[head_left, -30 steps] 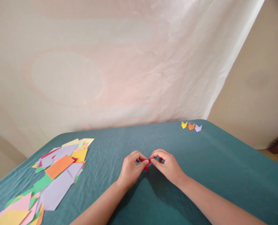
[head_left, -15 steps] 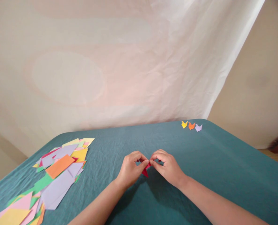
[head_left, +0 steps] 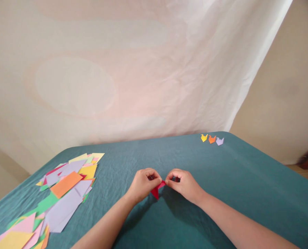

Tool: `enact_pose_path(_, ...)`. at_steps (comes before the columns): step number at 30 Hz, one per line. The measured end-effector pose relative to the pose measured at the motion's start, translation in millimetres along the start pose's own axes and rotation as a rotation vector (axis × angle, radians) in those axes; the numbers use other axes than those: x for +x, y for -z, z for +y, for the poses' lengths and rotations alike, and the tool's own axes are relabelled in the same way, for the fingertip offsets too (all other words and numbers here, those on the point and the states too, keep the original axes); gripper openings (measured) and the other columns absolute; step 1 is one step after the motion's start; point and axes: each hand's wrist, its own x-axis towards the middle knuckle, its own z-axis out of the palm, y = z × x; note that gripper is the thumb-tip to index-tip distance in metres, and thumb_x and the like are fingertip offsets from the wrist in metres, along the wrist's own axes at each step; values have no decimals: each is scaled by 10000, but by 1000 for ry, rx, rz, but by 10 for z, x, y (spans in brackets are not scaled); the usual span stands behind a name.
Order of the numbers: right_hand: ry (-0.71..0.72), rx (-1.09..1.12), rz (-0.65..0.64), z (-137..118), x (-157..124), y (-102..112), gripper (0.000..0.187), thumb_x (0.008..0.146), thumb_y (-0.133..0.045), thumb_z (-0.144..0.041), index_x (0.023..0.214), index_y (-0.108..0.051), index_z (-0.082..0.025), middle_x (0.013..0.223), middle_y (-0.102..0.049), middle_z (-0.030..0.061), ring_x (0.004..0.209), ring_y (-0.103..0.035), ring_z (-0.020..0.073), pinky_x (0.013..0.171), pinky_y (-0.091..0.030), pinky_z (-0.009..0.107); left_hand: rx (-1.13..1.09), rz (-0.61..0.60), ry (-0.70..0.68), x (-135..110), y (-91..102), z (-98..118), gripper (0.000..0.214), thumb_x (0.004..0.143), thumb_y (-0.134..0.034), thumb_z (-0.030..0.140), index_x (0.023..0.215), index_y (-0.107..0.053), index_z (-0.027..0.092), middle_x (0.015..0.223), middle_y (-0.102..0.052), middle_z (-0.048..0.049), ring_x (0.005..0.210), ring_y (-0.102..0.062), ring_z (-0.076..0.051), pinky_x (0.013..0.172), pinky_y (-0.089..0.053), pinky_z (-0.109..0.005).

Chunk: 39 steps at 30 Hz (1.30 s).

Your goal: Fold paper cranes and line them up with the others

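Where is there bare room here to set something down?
Bare tablecloth lies between the right hand and the paper birds, and between the left hand and the loose sheets. It's crowded at those sheets and where both hands pinch the red paper.

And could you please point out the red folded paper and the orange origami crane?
red folded paper (head_left: 155, 192), head view, on its lower flap
orange origami crane (head_left: 212, 140), head view, on its body

- This looks like an indoor craft spot; whether home or studio is unclear.
- Coloured papers cover part of a cloth-draped counter.
- A pale sheet hangs behind.
- Wooden floor shows at right.
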Motion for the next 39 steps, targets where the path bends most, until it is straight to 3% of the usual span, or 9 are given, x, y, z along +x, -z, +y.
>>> enact_pose_path(4, 10, 6, -22, 5, -3, 2, 117, 827, -587, -219, 751, -670, -184, 739, -652, 5, 689, -561, 126, 625, -383, 227, 18, -38, 31, 17, 15, -34, 156, 749, -540, 203, 708, -684, 160, 713, -670, -14, 659, -587, -134, 618, -406, -218)
enact_pose_path(7, 17, -7, -16, -12, -1, -4, 125, 824, -587, -223, 743, -672, -181, 724, -651, 9, 688, -564, 132, 618, -381, 232, 75, -45, -21, 17, 27, -12, 157, 756, -545, 201, 700, -690, 178, 719, -661, -10, 675, -580, -132, 635, -394, -220)
enact_pose_path(12, -66, 109, 4, -1, 14, -3, 170, 820, -592, -300, 744, -687, -181, 731, -676, 21, 691, -590, 154, 623, -399, 248, 35, 16, -40, 15, 58, 17, 125, 725, -577, 178, 631, -658, 176, 668, -626, -3, 644, -549, -129, 616, -376, -221)
enact_pose_path(16, -209, 377, 46, 66, 24, 19, 287, 865, -519, -409, 934, -687, -187, 862, -709, 52, 798, -631, 193, 644, -439, 265, -413, 48, 175, 42, 43, -85, 131, 681, -663, 254, 613, -640, 144, 604, -613, -5, 578, -533, -122, 588, -394, -223)
enact_pose_path(19, -157, 411, 9, 71, 18, 17, 265, 826, -593, -383, 1011, -675, -211, 967, -699, 47, 895, -623, 200, 745, -449, 282, -810, 28, 333, 49, -36, -152, 218, 623, -739, 317, 624, -623, 132, 598, -608, -2, 539, -529, -106, 587, -418, -225)
enact_pose_path(23, -62, 360, -31, 19, -1, -29, 166, 828, -596, -322, 879, -691, -196, 895, -687, 31, 849, -610, 182, 764, -439, 276, -1047, -46, 443, 23, -170, -136, 274, 586, -794, 318, 683, -612, 137, 634, -601, 6, 539, -537, -92, 581, -439, -218)
enact_pose_path(33, -131, 502, -69, 23, -29, -61, 186, 849, -570, -347, 836, -625, -170, 776, -627, 9, 700, -550, 136, 651, -420, 234, -782, -75, 246, 21, -191, -131, 247, 721, -703, 370, 766, -642, 136, 673, -605, -12, 606, -522, -99, 577, -395, -197)
enact_pose_path(39, -104, 464, -64, 48, -29, -92, 191, 845, -575, -354, 825, -615, -169, 765, -615, 8, 702, -542, 137, 652, -421, 236, -766, -34, 300, 27, -195, -135, 257, 662, -734, 362, 684, -622, 132, 601, -565, 5, 516, -452, -76, 507, -342, -187)
